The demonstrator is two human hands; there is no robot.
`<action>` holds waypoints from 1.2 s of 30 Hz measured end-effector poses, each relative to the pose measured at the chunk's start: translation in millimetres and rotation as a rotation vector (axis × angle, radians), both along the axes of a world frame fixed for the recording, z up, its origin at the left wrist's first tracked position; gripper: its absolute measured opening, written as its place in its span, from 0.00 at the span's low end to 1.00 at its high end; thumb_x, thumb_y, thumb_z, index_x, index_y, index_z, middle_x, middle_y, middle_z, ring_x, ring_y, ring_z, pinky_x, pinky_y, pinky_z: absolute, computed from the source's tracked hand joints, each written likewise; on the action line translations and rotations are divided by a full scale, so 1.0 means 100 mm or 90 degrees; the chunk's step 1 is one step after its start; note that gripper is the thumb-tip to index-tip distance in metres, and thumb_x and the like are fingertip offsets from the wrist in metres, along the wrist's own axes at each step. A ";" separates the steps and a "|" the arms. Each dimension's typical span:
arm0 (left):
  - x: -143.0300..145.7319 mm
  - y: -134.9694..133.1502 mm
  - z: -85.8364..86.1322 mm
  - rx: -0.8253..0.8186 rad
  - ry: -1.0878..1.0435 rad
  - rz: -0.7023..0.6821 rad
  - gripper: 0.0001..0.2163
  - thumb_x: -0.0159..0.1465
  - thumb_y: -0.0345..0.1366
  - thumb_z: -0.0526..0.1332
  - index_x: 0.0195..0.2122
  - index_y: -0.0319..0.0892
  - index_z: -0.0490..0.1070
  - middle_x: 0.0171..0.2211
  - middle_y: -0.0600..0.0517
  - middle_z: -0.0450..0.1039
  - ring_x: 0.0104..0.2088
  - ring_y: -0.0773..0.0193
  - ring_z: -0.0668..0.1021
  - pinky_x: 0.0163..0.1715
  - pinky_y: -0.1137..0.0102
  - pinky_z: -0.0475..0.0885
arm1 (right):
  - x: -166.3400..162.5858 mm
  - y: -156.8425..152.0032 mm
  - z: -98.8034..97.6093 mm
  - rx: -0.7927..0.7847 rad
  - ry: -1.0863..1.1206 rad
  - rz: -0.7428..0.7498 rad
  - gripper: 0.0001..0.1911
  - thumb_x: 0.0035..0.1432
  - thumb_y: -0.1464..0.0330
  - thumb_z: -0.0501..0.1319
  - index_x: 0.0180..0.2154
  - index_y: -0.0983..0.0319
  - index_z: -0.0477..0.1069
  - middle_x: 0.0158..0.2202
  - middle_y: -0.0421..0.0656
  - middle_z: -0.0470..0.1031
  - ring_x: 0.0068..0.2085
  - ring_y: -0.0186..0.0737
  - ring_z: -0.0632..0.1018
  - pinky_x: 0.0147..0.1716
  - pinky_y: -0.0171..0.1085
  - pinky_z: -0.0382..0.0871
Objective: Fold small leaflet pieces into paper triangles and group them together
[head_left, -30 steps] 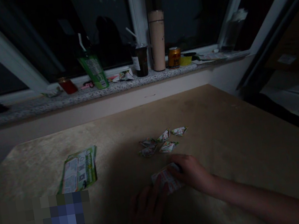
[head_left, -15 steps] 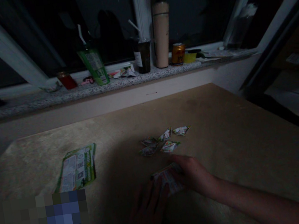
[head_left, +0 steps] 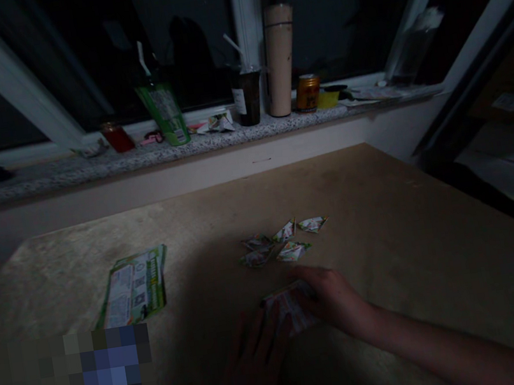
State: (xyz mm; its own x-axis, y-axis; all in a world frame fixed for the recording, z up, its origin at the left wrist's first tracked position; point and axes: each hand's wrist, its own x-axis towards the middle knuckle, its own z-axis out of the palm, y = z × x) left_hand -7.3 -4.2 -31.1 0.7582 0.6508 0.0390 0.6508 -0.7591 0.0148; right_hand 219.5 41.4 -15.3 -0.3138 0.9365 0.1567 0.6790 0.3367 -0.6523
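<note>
A piece of folded printed paper [head_left: 295, 313] lies flat on the table between my two hands. My left hand [head_left: 256, 363], deep in shadow, rests on its left side with fingers stretched out and apart. My right hand [head_left: 333, 294] grips the paper's right edge, its fingers curled over the far corner and the thumb on top. Just beyond are several small folded paper shapes [head_left: 293, 251], pointed like little boats, in a loose cluster. To the left sits a stack of green and white printed leaflets [head_left: 137, 287].
Behind the brown table [head_left: 411, 227] runs a speckled windowsill [head_left: 103, 170]. On it stand a red jar [head_left: 117, 138], a green bottle [head_left: 165, 113] with a straw, a dark drink cup [head_left: 247, 97], a pink thermos [head_left: 280, 63] and an orange can [head_left: 308, 93]. A pixelated patch covers the lower left.
Both hands and the paper keep nearly the same place. The whole view has shifted very slightly.
</note>
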 end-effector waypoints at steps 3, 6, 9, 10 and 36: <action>0.01 0.00 0.08 -0.021 -0.005 0.004 0.37 0.60 0.43 0.59 0.67 0.41 0.45 0.66 0.44 0.44 0.64 0.45 0.53 0.59 0.51 0.54 | -0.01 0.00 0.00 0.009 -0.002 0.016 0.19 0.52 0.79 0.57 0.46 0.62 0.71 0.41 0.46 0.77 0.41 0.42 0.78 0.41 0.37 0.71; 0.02 0.00 0.15 -0.027 -0.012 0.010 0.36 0.60 0.43 0.60 0.67 0.41 0.47 0.67 0.45 0.44 0.64 0.46 0.53 0.59 0.52 0.55 | -0.01 0.00 0.00 0.008 -0.007 0.035 0.14 0.55 0.78 0.56 0.42 0.61 0.73 0.37 0.44 0.76 0.38 0.39 0.78 0.37 0.33 0.70; 0.01 0.02 0.16 -0.027 -0.018 0.003 0.37 0.60 0.44 0.60 0.67 0.41 0.45 0.67 0.44 0.44 0.64 0.46 0.53 0.59 0.50 0.54 | -0.02 0.00 0.00 0.003 -0.015 0.037 0.12 0.55 0.78 0.57 0.40 0.61 0.73 0.35 0.43 0.75 0.35 0.37 0.77 0.34 0.32 0.69; 0.01 0.02 0.15 -0.033 -0.016 -0.001 0.38 0.60 0.44 0.60 0.67 0.41 0.44 0.67 0.44 0.44 0.64 0.46 0.52 0.59 0.49 0.53 | -0.02 0.00 0.00 0.003 -0.017 0.035 0.12 0.55 0.78 0.57 0.40 0.61 0.73 0.35 0.43 0.75 0.35 0.37 0.77 0.34 0.32 0.69; 0.02 0.09 0.30 -0.068 -0.048 -0.033 0.41 0.60 0.48 0.62 0.68 0.43 0.40 0.67 0.47 0.42 0.64 0.48 0.52 0.60 0.55 0.56 | -0.04 -0.41 -0.16 0.297 -0.253 0.114 0.15 0.61 0.72 0.57 0.50 0.64 0.70 0.51 0.50 0.74 0.52 0.49 0.72 0.56 0.49 0.63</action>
State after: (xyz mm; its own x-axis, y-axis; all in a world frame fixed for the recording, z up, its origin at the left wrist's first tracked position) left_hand -5.3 5.1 -0.9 0.7886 0.6141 0.0299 0.6046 -0.7834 0.1443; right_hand 215.4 0.4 -31.7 -0.5767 0.7257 0.3753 0.7462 0.6549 -0.1196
